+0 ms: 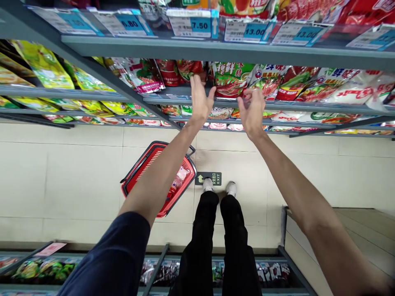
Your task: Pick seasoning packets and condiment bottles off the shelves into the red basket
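Observation:
My left hand [201,98] reaches up into the middle shelf, its thumb apart from its outstretched fingers. Its fingertips are at a red seasoning packet [189,70] with a picture of food; whether they touch it I cannot tell. Just right of that hand stands a green and red seasoning bag [231,80]. In front of the shelf edge, by that bag's lower right corner, is my right hand [253,110], fingers curved and thumb apart, with nothing visible in it. Beside it leans another red and white packet [269,80].
A red shopping basket [145,164] with a few packaged goods stands on the floor to the left. The upper shelf edge [210,49] with price tags overhangs the packets. Behind me are another goods rack [160,267] and a box-like stand [339,238].

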Demonstrator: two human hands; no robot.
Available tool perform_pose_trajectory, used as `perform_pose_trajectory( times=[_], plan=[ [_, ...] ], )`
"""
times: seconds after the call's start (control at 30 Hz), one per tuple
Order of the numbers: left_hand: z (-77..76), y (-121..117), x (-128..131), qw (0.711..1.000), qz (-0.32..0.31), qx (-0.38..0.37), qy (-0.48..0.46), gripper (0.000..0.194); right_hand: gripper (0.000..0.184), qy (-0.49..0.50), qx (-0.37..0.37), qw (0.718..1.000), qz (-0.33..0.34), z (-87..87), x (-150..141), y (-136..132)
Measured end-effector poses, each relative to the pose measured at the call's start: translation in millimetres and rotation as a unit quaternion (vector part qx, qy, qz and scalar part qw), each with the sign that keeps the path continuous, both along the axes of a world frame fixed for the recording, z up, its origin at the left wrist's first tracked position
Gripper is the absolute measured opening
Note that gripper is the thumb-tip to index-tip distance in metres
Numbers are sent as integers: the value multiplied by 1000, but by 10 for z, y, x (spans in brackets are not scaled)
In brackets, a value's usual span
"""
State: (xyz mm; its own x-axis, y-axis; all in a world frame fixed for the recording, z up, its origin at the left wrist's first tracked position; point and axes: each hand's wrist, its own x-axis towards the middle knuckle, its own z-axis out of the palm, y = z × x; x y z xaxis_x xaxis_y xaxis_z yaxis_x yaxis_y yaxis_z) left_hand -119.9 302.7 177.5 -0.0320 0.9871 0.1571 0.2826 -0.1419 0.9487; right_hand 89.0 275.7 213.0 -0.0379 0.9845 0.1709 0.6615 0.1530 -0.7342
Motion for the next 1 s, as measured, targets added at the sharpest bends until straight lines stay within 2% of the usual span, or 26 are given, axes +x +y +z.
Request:
perform_pose_trajectory(
  times=[0.1, 0.23, 0.33, 0.47, 0.6, 0.67, 0.87, 1.0],
  plan=[
    [48, -165, -25, 999, -13, 5, 37, 45, 49, -46, -42, 996, 65, -22, 17, -3],
    [-24, -74, -28, 997, -64, -7, 37, 33, 44, -87, -45, 989, 111, -10, 32, 164],
    [-76, 71, -37, 997, -75, -3, 21, 28, 39, -132, -25, 985, 110, 32, 25, 237],
    [-59, 91, -59, 995, -87, 16, 53, 40, 38, -168, -4, 981, 96, 40, 14, 188],
    [-37, 18, -76, 988, -89, 25, 124, 48, 42, -138, 12, 985, 100, -2, 11, 104],
    [-46, 25, -85, 986, -101, 16, 130, 49, 39, -128, 5, 986, 108, -5, 15, 106],
    [-67, 131, -96, 990, -79, 22, 115, 31, 39, -124, -18, 983, 135, 21, 42, 244],
    [27, 128, -59, 988, -58, -7, 144, 31, 32, -104, -20, 986, 127, 4, 63, 275]
  ],
)
